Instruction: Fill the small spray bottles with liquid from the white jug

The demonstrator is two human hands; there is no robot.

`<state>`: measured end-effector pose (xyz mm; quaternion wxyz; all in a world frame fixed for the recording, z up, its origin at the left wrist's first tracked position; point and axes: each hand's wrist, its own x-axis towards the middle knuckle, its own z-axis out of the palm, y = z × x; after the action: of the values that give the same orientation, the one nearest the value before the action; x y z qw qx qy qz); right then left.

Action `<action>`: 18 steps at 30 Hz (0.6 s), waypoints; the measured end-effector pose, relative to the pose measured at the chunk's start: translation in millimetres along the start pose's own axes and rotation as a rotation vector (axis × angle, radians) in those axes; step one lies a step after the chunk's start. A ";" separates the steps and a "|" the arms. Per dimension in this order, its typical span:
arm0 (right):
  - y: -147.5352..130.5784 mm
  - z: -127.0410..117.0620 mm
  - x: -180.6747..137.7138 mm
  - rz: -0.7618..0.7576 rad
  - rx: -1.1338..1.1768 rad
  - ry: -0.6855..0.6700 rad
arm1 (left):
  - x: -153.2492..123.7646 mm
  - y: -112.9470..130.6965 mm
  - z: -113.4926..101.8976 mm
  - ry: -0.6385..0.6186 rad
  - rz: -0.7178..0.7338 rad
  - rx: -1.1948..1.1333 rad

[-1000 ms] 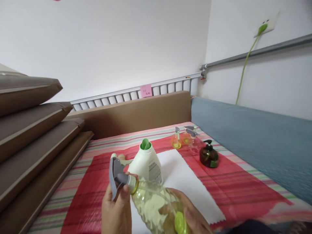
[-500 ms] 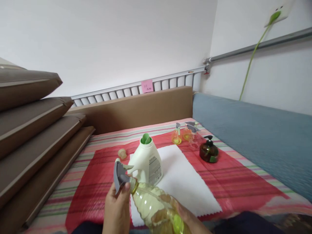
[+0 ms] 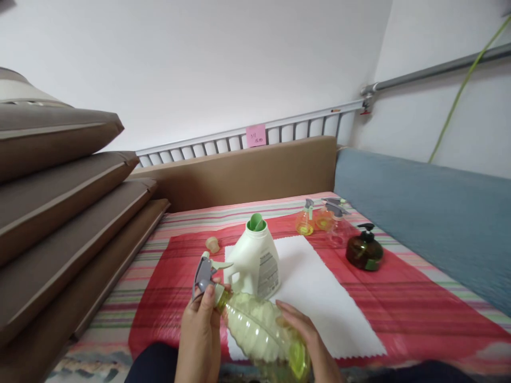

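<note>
Right hand (image 3: 306, 334) has shifted its fingers on the spray bottle (image 3: 255, 330), loosely cupping the bottom while left hand (image 3: 200, 331) pinches the neck (image 3: 222, 299), so it's slanting sprayer-end left.

A white radiator (image 3: 234, 143) runs along the white wall (image 3: 207, 69), with brown cushions (image 3: 59, 181) stacked at the left.

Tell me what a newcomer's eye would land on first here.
Probably the transparent yellow spray bottle, tilted between the left fingers and right fingers at the front. Just behind it stands a white jug, green at its mouth. Further right, a dark pump bottle stands out against red sheeting.
</note>
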<state>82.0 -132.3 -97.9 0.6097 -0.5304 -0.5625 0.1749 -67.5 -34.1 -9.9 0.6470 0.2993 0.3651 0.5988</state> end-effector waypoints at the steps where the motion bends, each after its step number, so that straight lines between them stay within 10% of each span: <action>1: -0.4 -0.6 0.5 0.075 0.032 -0.035 | -0.8 0.2 -0.3 -0.003 -0.005 0.007; 10: -15.2 9.1 14.3 0.938 1.308 -0.371 | -7.6 -2.1 5.6 -0.122 -0.014 -0.033; 18: 1.5 11.9 13.3 0.991 1.554 -0.455 | -5.0 -7.4 3.5 -0.191 -0.049 -0.011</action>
<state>76.3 -115.6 -94.8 0.5242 -0.1078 -0.1047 0.8383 -60.5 -39.7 -13.5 0.6947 0.3425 0.3058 0.5537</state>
